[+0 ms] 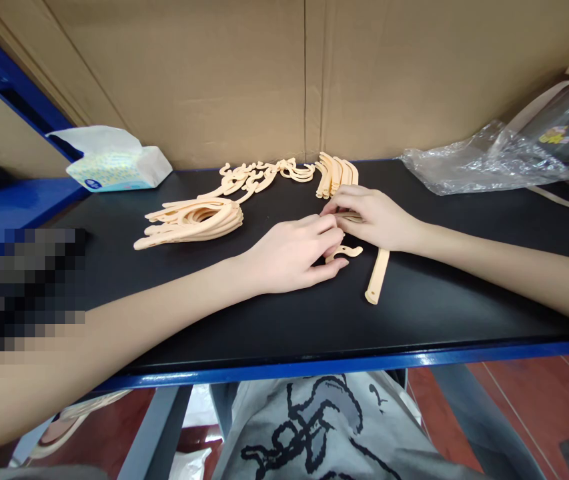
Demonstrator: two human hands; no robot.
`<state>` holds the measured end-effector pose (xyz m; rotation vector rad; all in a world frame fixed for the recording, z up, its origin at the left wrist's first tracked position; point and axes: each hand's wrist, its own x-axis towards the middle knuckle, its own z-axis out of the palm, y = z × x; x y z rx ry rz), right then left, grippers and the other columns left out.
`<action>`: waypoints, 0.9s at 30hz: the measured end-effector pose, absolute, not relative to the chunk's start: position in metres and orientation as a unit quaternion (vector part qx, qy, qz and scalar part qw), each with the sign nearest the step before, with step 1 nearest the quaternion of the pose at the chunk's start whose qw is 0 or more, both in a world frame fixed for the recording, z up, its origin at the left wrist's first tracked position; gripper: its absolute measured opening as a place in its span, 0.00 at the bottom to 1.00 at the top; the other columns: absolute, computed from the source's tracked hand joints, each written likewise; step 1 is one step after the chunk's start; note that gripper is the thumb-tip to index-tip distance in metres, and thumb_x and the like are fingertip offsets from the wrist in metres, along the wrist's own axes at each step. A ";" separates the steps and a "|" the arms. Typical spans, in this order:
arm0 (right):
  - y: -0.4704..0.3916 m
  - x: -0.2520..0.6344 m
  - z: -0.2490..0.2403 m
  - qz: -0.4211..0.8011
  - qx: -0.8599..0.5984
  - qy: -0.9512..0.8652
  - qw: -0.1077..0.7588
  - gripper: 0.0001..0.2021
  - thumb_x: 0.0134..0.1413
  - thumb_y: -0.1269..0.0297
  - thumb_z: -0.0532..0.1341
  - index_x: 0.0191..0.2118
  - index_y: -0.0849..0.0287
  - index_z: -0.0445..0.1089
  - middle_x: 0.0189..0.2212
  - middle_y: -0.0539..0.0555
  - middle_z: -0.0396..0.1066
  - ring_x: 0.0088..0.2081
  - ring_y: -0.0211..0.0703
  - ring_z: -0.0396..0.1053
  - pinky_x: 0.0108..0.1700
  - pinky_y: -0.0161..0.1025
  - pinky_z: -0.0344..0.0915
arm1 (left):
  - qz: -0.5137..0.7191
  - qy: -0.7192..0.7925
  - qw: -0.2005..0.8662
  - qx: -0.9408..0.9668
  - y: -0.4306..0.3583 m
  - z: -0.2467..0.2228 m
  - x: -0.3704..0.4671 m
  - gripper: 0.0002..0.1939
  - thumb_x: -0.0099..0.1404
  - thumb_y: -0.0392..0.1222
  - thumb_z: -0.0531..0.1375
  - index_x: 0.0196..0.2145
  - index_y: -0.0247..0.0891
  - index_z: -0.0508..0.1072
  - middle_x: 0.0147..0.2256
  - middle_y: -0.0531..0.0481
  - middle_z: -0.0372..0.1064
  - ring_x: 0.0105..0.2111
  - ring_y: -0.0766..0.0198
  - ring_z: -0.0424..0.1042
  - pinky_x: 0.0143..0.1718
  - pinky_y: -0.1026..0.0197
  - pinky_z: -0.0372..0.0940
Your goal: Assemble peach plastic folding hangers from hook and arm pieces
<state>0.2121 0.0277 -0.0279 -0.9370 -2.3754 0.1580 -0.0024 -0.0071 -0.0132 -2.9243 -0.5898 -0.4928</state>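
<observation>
Both hands above the centre of the table. Left hand: palm down, fingers curled, thumb extended toward the near edge of the table; grip not determinable, with fingertips partly hidden. Right hand: closed on a thin tan slat, with fingertips meeting those of the left hand; far end of the slat hidden by fingers. Small hook, beige and S-curved, at table centre, under and beside the fingers of the left hand; contact with the fingers not determinable. Flat strip, beige, with a hole at the near end: on the table, slightly right of centre, pointing toward the near edge, with the far end concealed by the right hand. On the left half of the table: stack of arched beige pieces, nested closely, ends toward the left. Along the far edge of the table, about centre: loose pile of beige pieces with hooked ends, partly overlapping. Just right of the pile, also at the far edge: bundle of curved strips, side by side. At the far left corner of the table: tissue pack, with a sheet protruding. At the far right of the table: clear plastic bag, crumpled. Behind the far edge of the table: upright cardboard. Below the near edge: grey cloth with black line drawing.
</observation>
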 end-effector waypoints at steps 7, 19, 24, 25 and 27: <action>0.029 0.213 -0.029 0.048 -0.354 -0.890 0.284 0.10 0.58 0.66 0.55 0.38 0.58 0.74 0.38 0.57 0.74 0.42 0.49 0.70 0.44 0.45 0.64 | -0.159 -0.198 0.057 -0.965 -0.007 -0.012 -0.003 0.12 0.73 0.44 0.56 0.31 0.38 0.66 0.36 0.51 0.68 0.36 0.63 0.69 0.33 0.62 0.60; 0.029 0.214 -0.030 0.039 -0.347 -0.893 0.283 0.11 0.60 0.64 0.54 0.38 0.59 0.73 0.37 0.57 0.74 0.42 0.50 0.71 0.44 0.46 0.65 | -0.157 -0.198 0.063 -0.965 -0.006 -0.013 -0.002 0.12 0.73 0.45 0.56 0.32 0.37 0.67 0.37 0.50 0.68 0.37 0.62 0.69 0.33 0.62 0.60; 0.029 0.214 -0.030 0.042 -0.346 -0.893 0.286 0.11 0.61 0.62 0.54 0.38 0.57 0.73 0.37 0.57 0.73 0.42 0.50 0.71 0.44 0.46 0.65 | -0.157 -0.197 0.059 -0.966 -0.007 -0.013 -0.001 0.12 0.73 0.45 0.55 0.32 0.37 0.66 0.37 0.49 0.69 0.36 0.62 0.69 0.33 0.62 0.59; 0.030 0.214 -0.029 0.042 -0.345 -0.893 0.285 0.11 0.61 0.62 0.54 0.38 0.58 0.73 0.37 0.57 0.72 0.42 0.50 0.71 0.44 0.46 0.65 | -0.156 -0.197 0.060 -0.966 -0.007 -0.013 -0.001 0.12 0.73 0.45 0.55 0.32 0.37 0.66 0.37 0.49 0.69 0.36 0.62 0.69 0.33 0.62 0.59; 0.030 0.214 -0.029 0.042 -0.345 -0.894 0.282 0.11 0.60 0.62 0.54 0.38 0.58 0.73 0.37 0.57 0.72 0.42 0.50 0.71 0.45 0.46 0.65 | -0.155 -0.198 0.063 -0.966 -0.007 -0.013 -0.001 0.12 0.73 0.45 0.55 0.32 0.37 0.67 0.37 0.49 0.69 0.37 0.62 0.69 0.33 0.62 0.59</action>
